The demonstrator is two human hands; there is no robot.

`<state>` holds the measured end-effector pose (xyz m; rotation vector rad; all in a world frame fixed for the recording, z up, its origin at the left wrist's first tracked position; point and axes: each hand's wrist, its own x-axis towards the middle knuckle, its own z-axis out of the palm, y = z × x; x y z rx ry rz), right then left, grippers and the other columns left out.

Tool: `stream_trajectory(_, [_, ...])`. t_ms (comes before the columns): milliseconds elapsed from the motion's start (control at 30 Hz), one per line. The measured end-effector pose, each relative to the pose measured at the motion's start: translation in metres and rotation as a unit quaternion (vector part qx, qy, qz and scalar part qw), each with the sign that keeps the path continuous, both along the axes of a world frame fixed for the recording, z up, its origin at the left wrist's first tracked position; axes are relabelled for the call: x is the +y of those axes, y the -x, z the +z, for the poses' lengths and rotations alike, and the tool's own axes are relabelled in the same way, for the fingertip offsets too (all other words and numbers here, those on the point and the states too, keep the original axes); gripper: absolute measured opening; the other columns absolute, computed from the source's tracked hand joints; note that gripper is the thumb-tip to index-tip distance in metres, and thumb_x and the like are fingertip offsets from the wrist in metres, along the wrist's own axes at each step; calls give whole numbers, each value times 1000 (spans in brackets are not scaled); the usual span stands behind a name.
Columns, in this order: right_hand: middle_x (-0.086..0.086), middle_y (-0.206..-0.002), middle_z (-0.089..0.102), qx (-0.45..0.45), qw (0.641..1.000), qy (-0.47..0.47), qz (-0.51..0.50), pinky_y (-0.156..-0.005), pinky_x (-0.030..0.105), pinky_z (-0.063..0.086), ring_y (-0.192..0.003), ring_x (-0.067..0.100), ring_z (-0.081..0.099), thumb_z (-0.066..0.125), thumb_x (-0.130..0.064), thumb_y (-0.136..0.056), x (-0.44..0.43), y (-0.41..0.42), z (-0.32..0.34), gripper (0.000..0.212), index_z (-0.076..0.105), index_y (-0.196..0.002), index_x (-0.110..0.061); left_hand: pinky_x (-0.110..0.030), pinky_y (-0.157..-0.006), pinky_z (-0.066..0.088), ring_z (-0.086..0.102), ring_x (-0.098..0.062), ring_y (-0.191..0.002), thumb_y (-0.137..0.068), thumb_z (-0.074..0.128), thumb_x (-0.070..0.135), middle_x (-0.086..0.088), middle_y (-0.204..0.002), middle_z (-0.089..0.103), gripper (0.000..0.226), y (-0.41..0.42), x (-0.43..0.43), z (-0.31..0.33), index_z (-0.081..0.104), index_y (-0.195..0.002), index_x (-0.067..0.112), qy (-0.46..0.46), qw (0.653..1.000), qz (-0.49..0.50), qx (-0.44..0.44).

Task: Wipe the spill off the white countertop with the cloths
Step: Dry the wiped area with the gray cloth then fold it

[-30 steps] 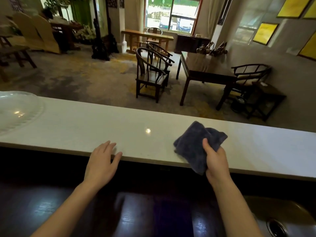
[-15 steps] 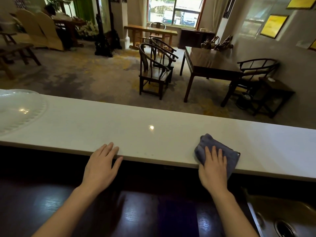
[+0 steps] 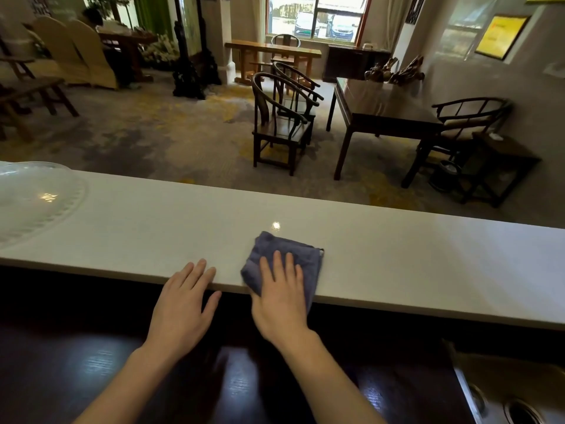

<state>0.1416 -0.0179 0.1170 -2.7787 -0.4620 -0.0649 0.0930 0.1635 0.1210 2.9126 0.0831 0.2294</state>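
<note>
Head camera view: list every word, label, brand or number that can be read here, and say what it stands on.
No text can be read.
Yellow framed sign on the right wall: print too blurred to read.
Dark panel beside the window: pattern or characters, cannot tell.
Blue cloth, white countertop: no label visible.

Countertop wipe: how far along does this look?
Done: the blue-grey cloth is laid on the white countertop near its front edge. In hand: the right hand presses flat on the cloth, apparently mid-wipe, while the left hand rests on the edge beside it. Left: hard to judge, since no spill is visible on the surface, and only one cloth is in view.
</note>
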Motion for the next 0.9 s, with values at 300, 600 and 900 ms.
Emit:
stream_trajectory(300, [9,-172,-2,19,994,10,104,-124,51,-13,-156,34,-13,33,-46,-105,45,-16,-7,60,13,-161,-35,-46,-114,34,44,-33,-138,-88,32,43,-14,-148,49,67,0,3,-7,51,-139,3,-7,1000,-8,-4])
stream_trajectory(600, [6,-172,-1,21,992,57,112,-124,45,-10,-157,28,-9,43,-17,-102,47,-63,8,64,19,-160,-30,-46,-114,34,42,-31,-140,-91,34,44,-12,-149,49,62,1,4,-8,54,-138,10,-16,1000,-6,-7])
stream_trajectory(900, [6,-172,7,32,997,75,-15,-127,48,-1,-158,28,-1,36,-12,-105,-13,-123,20,56,28,-158,-30,-44,-119,27,38,-29,-143,-90,29,45,-9,-152,45,64,1,4,-6,52,-140,12,-3,1000,-1,-4])
